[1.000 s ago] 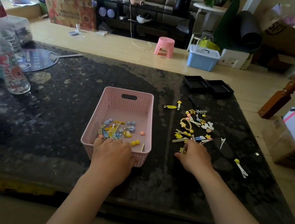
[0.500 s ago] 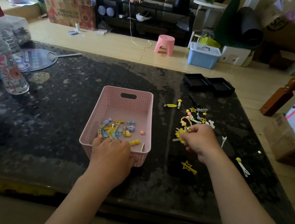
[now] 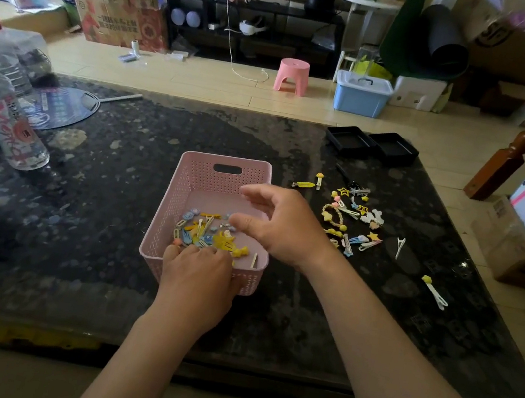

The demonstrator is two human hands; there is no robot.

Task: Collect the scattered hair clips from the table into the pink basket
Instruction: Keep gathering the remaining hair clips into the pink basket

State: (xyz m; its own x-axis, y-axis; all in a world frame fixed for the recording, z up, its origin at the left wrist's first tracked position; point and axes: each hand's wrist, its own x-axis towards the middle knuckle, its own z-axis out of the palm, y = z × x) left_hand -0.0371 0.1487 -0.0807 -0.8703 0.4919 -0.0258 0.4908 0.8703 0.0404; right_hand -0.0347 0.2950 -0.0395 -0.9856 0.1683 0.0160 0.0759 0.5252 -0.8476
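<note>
- My left hand [image 3: 199,266] rests over the near rim of the pink basket [image 3: 187,182], fingers curled onto that wall, gripping it.
- My right hand [image 3: 279,224] hovers over the right side of the basket, fingers spread wide and empty; thumb and forefinger are apart.
- Inside the basket, a heap of hair clips [image 3: 205,232] lies toward the near end, blue and yellow mostly.
- Right of the basket, on the dark table [image 3: 91,239], a loose cluster of clips [image 3: 351,219] lies scattered.
- A white clip [image 3: 399,246] sits apart, further right; a yellow-topped clip [image 3: 434,291] lies nearer and further right still.
- Two black trays [image 3: 371,144] sit at the far right edge; a bottle [image 3: 6,124] stands far left.
</note>
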